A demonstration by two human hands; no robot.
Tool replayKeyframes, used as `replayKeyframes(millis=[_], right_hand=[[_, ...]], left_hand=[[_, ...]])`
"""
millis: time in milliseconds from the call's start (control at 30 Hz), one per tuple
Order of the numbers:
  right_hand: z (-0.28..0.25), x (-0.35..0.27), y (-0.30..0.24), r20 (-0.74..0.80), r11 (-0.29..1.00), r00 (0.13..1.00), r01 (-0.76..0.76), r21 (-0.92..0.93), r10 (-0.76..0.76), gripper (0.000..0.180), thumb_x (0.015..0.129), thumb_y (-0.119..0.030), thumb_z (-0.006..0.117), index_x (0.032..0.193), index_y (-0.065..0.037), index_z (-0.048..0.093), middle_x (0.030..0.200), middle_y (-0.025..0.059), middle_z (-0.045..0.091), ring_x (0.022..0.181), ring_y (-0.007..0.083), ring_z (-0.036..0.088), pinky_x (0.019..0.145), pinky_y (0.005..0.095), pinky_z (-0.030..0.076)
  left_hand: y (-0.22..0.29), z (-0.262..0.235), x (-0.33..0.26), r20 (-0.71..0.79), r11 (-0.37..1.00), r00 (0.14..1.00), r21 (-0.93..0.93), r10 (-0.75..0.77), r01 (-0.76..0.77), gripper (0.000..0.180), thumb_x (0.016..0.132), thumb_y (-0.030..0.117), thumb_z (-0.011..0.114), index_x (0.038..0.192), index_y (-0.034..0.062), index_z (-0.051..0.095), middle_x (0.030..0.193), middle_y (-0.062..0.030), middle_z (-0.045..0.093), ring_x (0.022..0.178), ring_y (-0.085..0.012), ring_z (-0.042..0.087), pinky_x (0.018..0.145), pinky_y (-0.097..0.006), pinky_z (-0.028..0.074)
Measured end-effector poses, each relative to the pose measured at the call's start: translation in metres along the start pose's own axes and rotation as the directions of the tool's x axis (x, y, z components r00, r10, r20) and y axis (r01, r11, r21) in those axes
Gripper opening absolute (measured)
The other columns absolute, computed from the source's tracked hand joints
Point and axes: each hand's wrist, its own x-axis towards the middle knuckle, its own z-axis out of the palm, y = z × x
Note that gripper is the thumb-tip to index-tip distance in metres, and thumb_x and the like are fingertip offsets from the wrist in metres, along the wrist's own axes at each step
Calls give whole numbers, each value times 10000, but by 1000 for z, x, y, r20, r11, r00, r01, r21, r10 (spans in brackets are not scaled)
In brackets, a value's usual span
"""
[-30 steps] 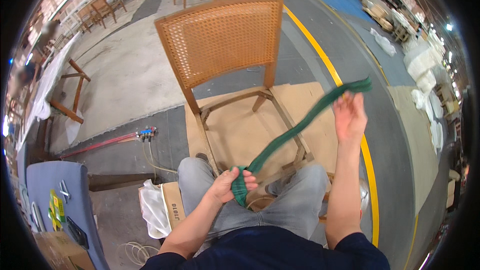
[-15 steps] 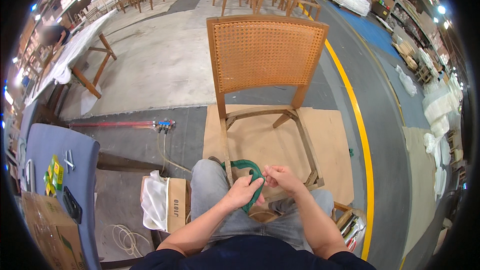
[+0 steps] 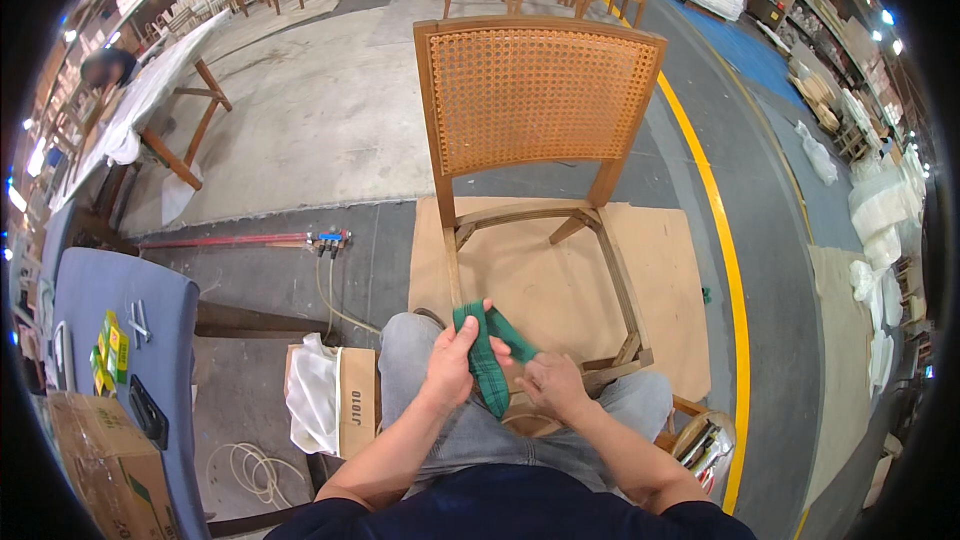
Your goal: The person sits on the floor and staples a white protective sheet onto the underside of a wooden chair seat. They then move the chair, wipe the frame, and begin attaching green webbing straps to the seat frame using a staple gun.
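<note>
A green webbing strap, folded into a short bundle, lies between both hands above my lap. My left hand grips its upper part with the thumb on top. My right hand pinches the lower end, fingers curled. Directly in front stands a wooden chair with a woven cane back and an open seat frame without a seat. The chair rests on a sheet of brown cardboard.
A yellow floor line runs past the chair's right. A red hose with a blue fitting lies left on the concrete. A blue padded surface holds small tools. A cardboard box with a white bag sits by my left knee. More chairs stand at the back.
A second ago my right hand held the strap stretched high to the right. It has come down, and the strap is now gathered into a folded bundle between both hands.
</note>
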Motion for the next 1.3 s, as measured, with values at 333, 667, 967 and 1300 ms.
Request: replayKeyframes(millis=[333, 667, 967, 1300], right_hand=[[-44, 46, -2, 391, -179, 867, -350, 919, 310, 205, 1051, -247, 659, 1144, -67, 694, 922, 23, 720, 829, 142, 696, 756, 312, 581], [-100, 3, -23, 464, 118, 866, -489, 864, 188, 315, 954, -46, 706, 1258, -38, 620, 977, 81, 714, 849, 194, 723, 780, 357, 591], [-43, -97, -11, 780, 838, 625, -437, 327, 21, 341, 881, -278, 791, 881, 46, 687, 739, 167, 681, 675, 234, 660, 623, 405, 500], [-39, -91, -34, 739, 944, 668, -178, 277, -91, 374, 891, -316, 771, 893, 53, 712, 821, 248, 714, 761, 382, 705, 683, 464, 527]], left_hand=[[-77, 4, -10, 149, 580, 963, 814, -226, 11, 337, 1084, 321, 580, 1071, 22, 733, 921, -94, 751, 861, -196, 697, 791, -372, 542], [0, -45, -130, 76, 221, 866, 974, -494, 41, 146, 958, 198, 700, 1059, 99, 736, 901, -123, 739, 825, -267, 718, 746, -389, 555], [4, -103, -182, 27, 349, 763, 899, -646, 264, 58, 953, 66, 686, 989, 60, 730, 854, 43, 660, 803, -94, 551, 771, -274, 479], [-6, -98, -187, -80, 182, 847, 962, -526, 203, 202, 945, 234, 726, 1075, 86, 771, 866, -57, 755, 824, -181, 718, 766, -339, 547]])
